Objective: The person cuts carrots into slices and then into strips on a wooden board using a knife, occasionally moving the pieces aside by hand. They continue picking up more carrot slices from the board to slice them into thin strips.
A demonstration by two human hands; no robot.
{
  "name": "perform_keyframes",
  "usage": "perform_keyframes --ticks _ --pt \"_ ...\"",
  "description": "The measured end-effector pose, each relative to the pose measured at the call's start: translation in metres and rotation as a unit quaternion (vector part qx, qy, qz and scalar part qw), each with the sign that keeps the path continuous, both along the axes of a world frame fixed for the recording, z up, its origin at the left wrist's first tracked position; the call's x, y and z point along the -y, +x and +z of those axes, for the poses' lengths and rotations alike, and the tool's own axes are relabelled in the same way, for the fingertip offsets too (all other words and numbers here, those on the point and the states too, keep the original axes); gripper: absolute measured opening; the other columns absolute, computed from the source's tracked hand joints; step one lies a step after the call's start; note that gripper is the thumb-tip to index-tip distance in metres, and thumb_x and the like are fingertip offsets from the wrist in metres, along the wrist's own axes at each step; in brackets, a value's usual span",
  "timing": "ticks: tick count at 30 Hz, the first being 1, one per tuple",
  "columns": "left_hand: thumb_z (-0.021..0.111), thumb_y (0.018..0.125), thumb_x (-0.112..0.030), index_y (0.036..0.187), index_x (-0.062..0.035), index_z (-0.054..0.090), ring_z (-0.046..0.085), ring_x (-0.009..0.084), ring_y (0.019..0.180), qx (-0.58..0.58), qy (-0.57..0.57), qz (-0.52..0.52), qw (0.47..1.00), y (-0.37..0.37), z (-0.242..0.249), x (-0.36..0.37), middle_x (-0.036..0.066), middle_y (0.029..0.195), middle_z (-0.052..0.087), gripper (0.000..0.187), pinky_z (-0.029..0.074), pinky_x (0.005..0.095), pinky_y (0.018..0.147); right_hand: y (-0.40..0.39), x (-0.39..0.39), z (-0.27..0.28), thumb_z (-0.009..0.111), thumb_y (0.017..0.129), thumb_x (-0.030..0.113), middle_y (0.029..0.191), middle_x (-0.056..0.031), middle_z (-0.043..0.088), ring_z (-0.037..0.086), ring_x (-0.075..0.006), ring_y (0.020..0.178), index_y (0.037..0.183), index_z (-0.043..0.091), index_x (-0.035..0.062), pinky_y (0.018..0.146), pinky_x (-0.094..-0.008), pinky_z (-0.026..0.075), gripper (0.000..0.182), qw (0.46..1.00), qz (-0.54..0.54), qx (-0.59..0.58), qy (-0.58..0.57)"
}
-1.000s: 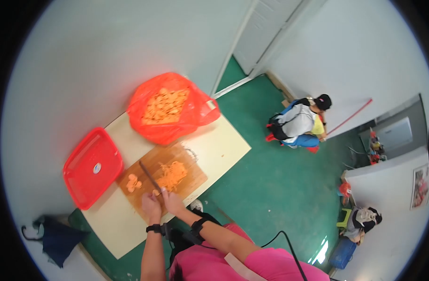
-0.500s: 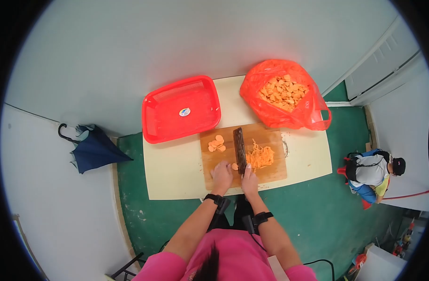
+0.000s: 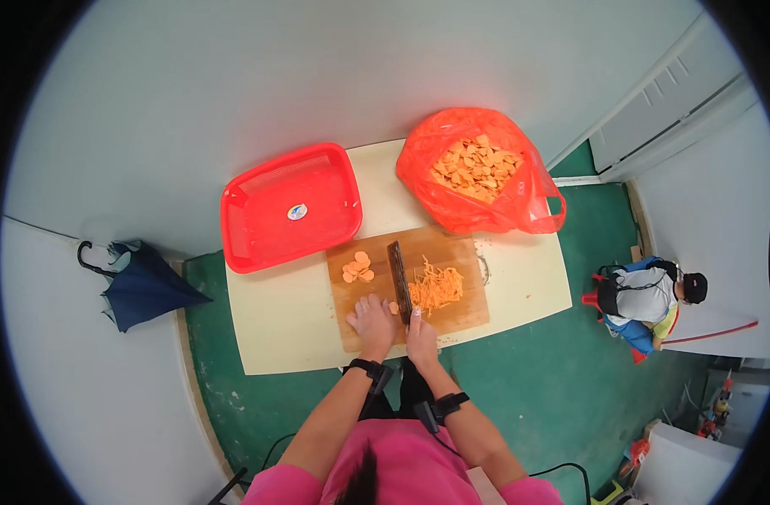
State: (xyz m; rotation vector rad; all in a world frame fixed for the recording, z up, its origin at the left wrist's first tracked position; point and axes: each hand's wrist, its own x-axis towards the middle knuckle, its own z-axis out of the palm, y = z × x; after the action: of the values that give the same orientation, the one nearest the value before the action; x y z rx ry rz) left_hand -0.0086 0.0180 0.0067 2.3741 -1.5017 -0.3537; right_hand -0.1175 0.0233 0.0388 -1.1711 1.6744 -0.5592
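On the wooden cutting board [image 3: 465, 318] a dark-bladed knife [image 3: 399, 282] stands edge down, its blade pointing away from me. My right hand [image 3: 420, 338] is closed around its handle at the near end. My left hand [image 3: 372, 323] rests on the board left of the blade, fingers spread, beside a small orange slice [image 3: 393, 308]. Thin orange shreds [image 3: 435, 287] lie in a heap right of the knife. Several round orange slices [image 3: 357, 268] sit at the board's upper left.
A red plastic basket [image 3: 291, 210] is at the table's back left. An open red bag [image 3: 477, 168] of orange slices is at the back right. A blue umbrella [image 3: 149, 286] leans by the left wall. A person [image 3: 648, 295] sits at the right.
The whole table scene has shifted left in view. My left hand's fingers have spread on the board. The knife remains in my right hand, between the slices and the shreds.
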Motion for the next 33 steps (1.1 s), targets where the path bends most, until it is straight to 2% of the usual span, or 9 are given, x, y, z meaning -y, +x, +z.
perform_keyframes --ticks 2,4,10,15,20,22,26,28,33 --pt "0.056 0.095 -0.024 0.1 -0.0066 0.058 0.054 0.0327 0.101 0.017 0.01 0.013 1.0 -0.001 0.008 -0.003 0.015 0.104 0.06 0.018 0.031 0.0482 0.082 0.001 0.003 0.0 0.029 0.107 0.05 0.056 -0.0153 0.052 0.053 -0.0272 0.055 0.067 0.054 -0.0035 0.058 -0.0428 0.043 0.072 1.0 0.002 -0.002 -0.007" --pt "0.056 0.095 -0.023 0.1 -0.0061 0.058 0.054 0.0329 0.102 0.016 0.02 -0.006 1.0 -0.003 0.001 -0.006 0.015 0.104 0.059 0.018 0.031 0.0485 0.082 0.002 0.001 -0.003 0.031 0.107 0.047 0.068 -0.0282 0.06 0.062 -0.0453 0.069 0.079 0.061 -0.0084 0.066 -0.0515 0.046 0.069 0.999 0.01 0.017 0.028" --pt "0.056 0.093 -0.019 0.098 -0.0055 0.058 0.052 0.0324 0.1 0.001 0.009 -0.031 0.999 -0.004 0.0 -0.001 0.014 0.1 0.057 0.015 0.029 0.0481 0.081 0.012 0.0 -0.008 0.031 0.107 0.045 0.08 -0.0358 0.062 0.062 -0.0527 0.081 0.088 0.064 -0.0118 0.072 -0.0558 0.047 0.068 1.0 -0.018 0.002 0.007" --pt "0.056 0.092 -0.018 0.096 -0.0058 0.057 0.051 0.0318 0.098 0.005 -0.015 -0.059 0.998 0.0 0.001 0.0 0.013 0.098 0.056 0.013 0.029 0.0473 0.081 0.005 0.006 0.004 0.031 0.107 0.044 0.082 -0.0366 0.062 0.062 -0.0533 0.083 0.09 0.064 -0.0128 0.075 -0.0554 0.047 0.068 1.0 0.012 -0.007 0.015" --pt "0.055 0.093 -0.023 0.095 -0.0055 0.057 0.049 0.0322 0.1 0.023 -0.001 -0.081 0.996 0.0 0.004 0.004 0.015 0.1 0.054 0.018 0.029 0.0479 0.082 0.01 0.004 0.001 0.031 0.107 0.044 0.083 -0.0369 0.062 0.061 -0.0536 0.084 0.089 0.064 -0.0123 0.075 -0.0556 0.047 0.067 1.0 0.002 -0.012 0.018" --pt "0.054 0.094 -0.024 0.095 -0.0054 0.057 0.049 0.0325 0.1 0.021 0.001 -0.079 0.997 -0.002 0.006 0.004 0.015 0.101 0.054 0.018 0.029 0.0481 0.082 0.012 0.0 -0.008 0.029 0.107 0.048 0.061 -0.0205 0.057 0.059 -0.0372 0.061 0.072 0.058 -0.0057 0.061 -0.0466 0.045 0.07 0.999 -0.018 -0.025 -0.032" --pt "0.052 0.095 -0.025 0.096 -0.0048 0.057 0.049 0.0332 0.102 0.025 -0.002 -0.075 0.997 -0.005 0.007 0.003 0.016 0.104 0.054 0.021 0.029 0.0483 0.083 0.009 -0.001 -0.013 0.029 0.107 0.048 0.061 -0.02 0.056 0.06 -0.0365 0.061 0.072 0.058 -0.0055 0.061 -0.046 0.045 0.07 0.999 -0.006 -0.024 -0.037" --pt "0.052 0.095 -0.026 0.097 -0.0046 0.058 0.049 0.0334 0.102 0.021 0.008 -0.075 0.997 -0.004 0.01 0.004 0.017 0.106 0.054 0.022 0.029 0.0484 0.083 0.008 0.002 -0.003 0.031 0.107 0.043 0.084 -0.0376 0.062 0.06 -0.0544 0.086 0.089 0.063 -0.0127 0.075 -0.0555 0.047 0.067 1.0 0.0 0.002 0.01" --pt "0.053 0.094 -0.026 0.099 -0.0044 0.058 0.048 0.0336 0.104 0.045 0.014 -0.08 0.996 -0.004 -0.001 0.006 0.018 0.108 0.055 0.023 0.03 0.0487 0.085 0.011 0.002 0.005 0.03 0.107 0.043 0.082 -0.0365 0.062 0.061 -0.0534 0.084 0.089 0.063 -0.0125 0.073 -0.0544 0.047 0.067 1.0 0.005 0.008 0.006"
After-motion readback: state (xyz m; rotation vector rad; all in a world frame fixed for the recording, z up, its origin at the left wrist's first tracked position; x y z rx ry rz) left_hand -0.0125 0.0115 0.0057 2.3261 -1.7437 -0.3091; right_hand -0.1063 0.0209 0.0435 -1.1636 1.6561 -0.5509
